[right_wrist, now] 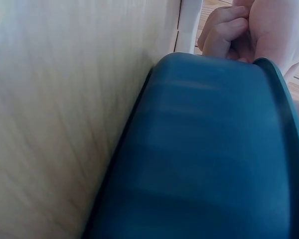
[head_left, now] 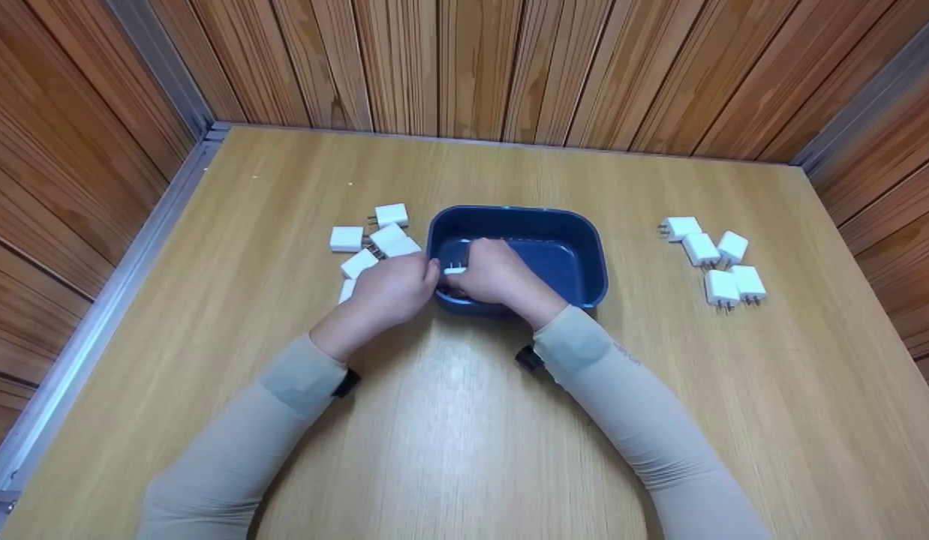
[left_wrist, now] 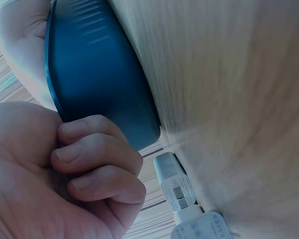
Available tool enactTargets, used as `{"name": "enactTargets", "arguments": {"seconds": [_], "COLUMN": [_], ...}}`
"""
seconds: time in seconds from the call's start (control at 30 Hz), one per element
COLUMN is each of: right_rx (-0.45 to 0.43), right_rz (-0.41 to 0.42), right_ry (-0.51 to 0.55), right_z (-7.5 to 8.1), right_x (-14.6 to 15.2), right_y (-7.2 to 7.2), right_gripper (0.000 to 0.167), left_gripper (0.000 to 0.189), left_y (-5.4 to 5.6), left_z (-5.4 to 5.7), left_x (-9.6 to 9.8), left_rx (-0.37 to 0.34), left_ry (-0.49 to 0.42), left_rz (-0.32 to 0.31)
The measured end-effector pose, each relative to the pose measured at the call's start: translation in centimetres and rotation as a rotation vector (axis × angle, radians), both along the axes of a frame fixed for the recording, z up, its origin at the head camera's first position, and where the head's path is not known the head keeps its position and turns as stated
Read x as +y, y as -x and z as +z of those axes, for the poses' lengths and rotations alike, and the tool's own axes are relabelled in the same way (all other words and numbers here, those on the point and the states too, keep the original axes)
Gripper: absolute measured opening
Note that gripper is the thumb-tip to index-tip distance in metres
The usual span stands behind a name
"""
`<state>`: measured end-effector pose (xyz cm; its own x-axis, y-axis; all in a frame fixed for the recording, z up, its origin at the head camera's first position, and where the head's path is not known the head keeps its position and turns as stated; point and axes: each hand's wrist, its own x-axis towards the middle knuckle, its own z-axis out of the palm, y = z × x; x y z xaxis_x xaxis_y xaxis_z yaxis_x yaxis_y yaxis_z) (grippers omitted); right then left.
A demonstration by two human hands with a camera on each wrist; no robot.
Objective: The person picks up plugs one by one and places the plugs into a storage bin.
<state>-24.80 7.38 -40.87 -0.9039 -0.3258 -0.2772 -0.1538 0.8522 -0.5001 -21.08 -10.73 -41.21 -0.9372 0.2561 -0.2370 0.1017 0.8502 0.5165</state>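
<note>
The right hand [head_left: 494, 270] is inside the blue bin [head_left: 599, 262], near its left end. Its fingers are bent and almost closed, and between them it pinches one white plug [head_left: 455, 271], of which only a small part can be seen, with the metal pins pointing up. The left hand [head_left: 393, 289] is at the outside of the same end of the bin, touching the rim. In the left wrist view, three of its fingers are curled toward the palm; the index finger is hidden, so I cannot tell whether this hand grips the rim or holds anything.

Just beside the left hand lies the left group [head_left: 347, 238] of white plugs, partly covered by the hand, so I cannot count them exactly. Some of them show grey print in the left wrist view. Well apart from the bin, on the other side, lies the right group [head_left: 722, 286], five white plugs close together with their pins visible. All stands on a wooden table [head_left: 449, 435]. Both arms wear light sleeves [head_left: 629, 405], and behind the table is a plank wall [head_left: 472, 67].
</note>
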Motion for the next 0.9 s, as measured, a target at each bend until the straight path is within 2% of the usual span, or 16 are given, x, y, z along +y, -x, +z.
{"name": "enactTargets", "arguments": {"seconds": [0.17, 0.33, 0.43, 0.8, 0.9], "right_rx": [-0.029, -0.006, 0.0, -0.076, -0.072], "right_rz": [0.007, 0.029, 0.034, 0.0, -0.022], "right_ry": [0.015, 0.018, 0.013, 0.037, 0.053], "right_z": [0.0, 0.2, 0.3, 1.1, 1.6], "right_x": [0.1, 0.1, 0.2, 1.7, 2.2], "right_y": [0.2, 0.2, 0.1, -0.4, -0.6], "right_gripper": [0.037, 0.048, 0.046, 0.039, 0.044], "left_gripper": [0.046, 0.047, 0.047, 0.047, 0.047], "left_y": [0.0, 0.1, 0.2, 0.1, 0.1], "left_z": [0.0, 0.0, 0.0, 0.0, 0.0], "left_x": [0.0, 0.0, 0.1, 0.2, 0.2], "left_rx": [-0.01, -0.005, -0.011, -0.013, -0.017], "left_ry": [0.004, 0.02, 0.024, 0.029, 0.03], "left_rz": [0.01, 0.003, 0.001, 0.008, 0.01]}}
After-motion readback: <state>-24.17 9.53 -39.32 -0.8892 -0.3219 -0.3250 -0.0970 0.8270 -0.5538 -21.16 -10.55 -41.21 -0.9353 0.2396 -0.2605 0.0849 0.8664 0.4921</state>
